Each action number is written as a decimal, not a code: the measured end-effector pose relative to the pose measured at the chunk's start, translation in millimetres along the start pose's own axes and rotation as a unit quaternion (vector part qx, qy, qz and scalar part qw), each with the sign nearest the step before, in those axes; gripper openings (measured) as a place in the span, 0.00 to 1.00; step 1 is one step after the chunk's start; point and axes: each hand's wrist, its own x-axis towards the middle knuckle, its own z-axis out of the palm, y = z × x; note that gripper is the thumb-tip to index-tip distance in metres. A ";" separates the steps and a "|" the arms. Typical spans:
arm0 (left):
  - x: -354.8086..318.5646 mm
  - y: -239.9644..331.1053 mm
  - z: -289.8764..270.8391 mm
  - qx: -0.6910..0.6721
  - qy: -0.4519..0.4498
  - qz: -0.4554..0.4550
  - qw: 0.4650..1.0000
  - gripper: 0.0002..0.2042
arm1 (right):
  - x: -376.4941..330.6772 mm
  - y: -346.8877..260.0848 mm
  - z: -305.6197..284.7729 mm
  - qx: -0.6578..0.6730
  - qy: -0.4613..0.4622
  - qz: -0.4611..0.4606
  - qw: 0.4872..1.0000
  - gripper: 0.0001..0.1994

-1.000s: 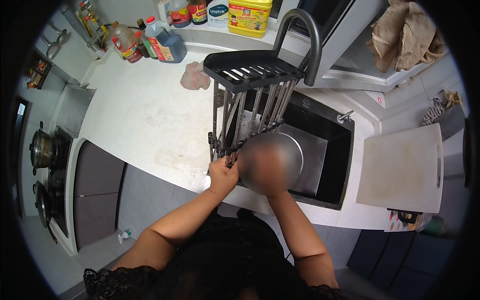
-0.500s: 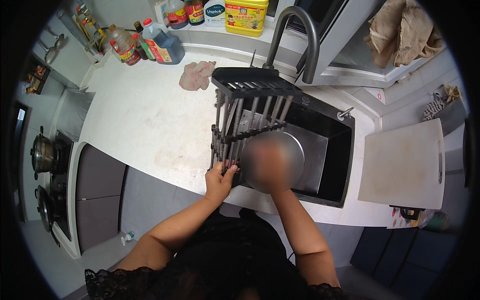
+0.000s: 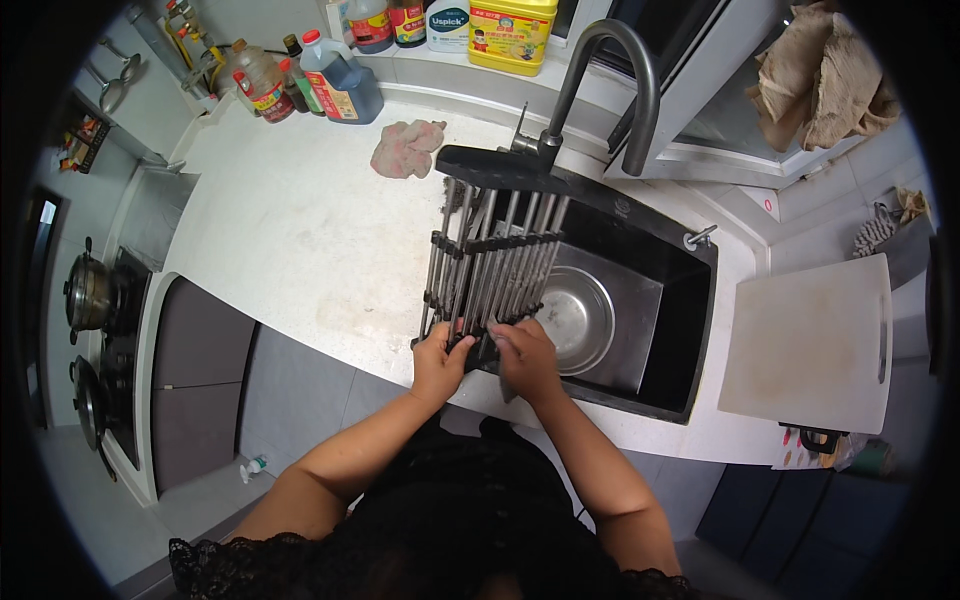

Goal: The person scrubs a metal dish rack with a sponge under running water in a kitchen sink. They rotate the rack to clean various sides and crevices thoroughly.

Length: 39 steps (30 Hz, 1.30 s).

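A dish drying rack of metal bars with black plastic joints and a black end piece stands tilted over the sink's left part. My left hand is closed around its near lower end, thumb on top. At the rack's near right side is my right hand, its fingers closed and pressed against the bars. A grey scrap, seemingly a cloth, shows below that hand and by its thumb; most of it is hidden. Right of the rack, a round metal basin sits in the black sink.
A curved faucet rises behind the sink. On the white counter lie a crumpled pinkish-grey cloth and, at the back left, several bottles. A pale cutting board is at the right. Pots stand far left.
My right hand has moved left from over the basin to the rack's near end, uncovering the basin. The rack has turned, showing its bars narrower and steeper. My left hand keeps its hold.
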 end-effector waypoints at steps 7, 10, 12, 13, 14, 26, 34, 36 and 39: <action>-7.6 -3.9 6.1 -0.092 0.016 0.030 0.995 0.08 | 31.4 0.8 -6.9 0.048 0.104 0.073 0.991 0.11; -4.8 6.4 8.1 -0.195 0.024 0.002 0.980 0.10 | 29.2 6.2 12.2 0.153 0.038 0.154 0.975 0.15; -4.0 11.5 4.8 -0.212 0.027 -0.023 0.977 0.11 | 28.0 4.5 15.7 0.147 0.009 0.153 0.977 0.17; -3.6 12.6 3.6 -0.222 0.031 -0.027 0.974 0.10 | 29.2 2.5 15.5 0.136 0.004 0.148 0.980 0.17; -3.2 13.6 2.8 -0.232 0.034 -0.031 0.972 0.10 | 30.9 0.7 14.9 0.125 0.000 0.142 0.982 0.17; -2.7 27.1 -7.5 -0.254 0.060 -0.035 0.965 0.09 | 37.6 -43.3 -2.2 0.020 0.055 0.084 0.995 0.12; 20.3 53.4 -16.8 -0.122 0.122 0.116 0.978 0.06 | 8.7 -41.5 8.2 -0.065 -0.002 0.001 0.998 0.08; 24.4 58.6 -22.2 -0.062 0.122 0.155 0.978 0.05 | 19.9 -41.4 0.0 -0.062 0.074 0.002 0.995 0.08; 20.4 58.4 -20.2 -0.015 0.105 0.184 0.977 0.06 | 50.1 -56.4 -8.6 0.012 0.124 0.017 0.992 0.07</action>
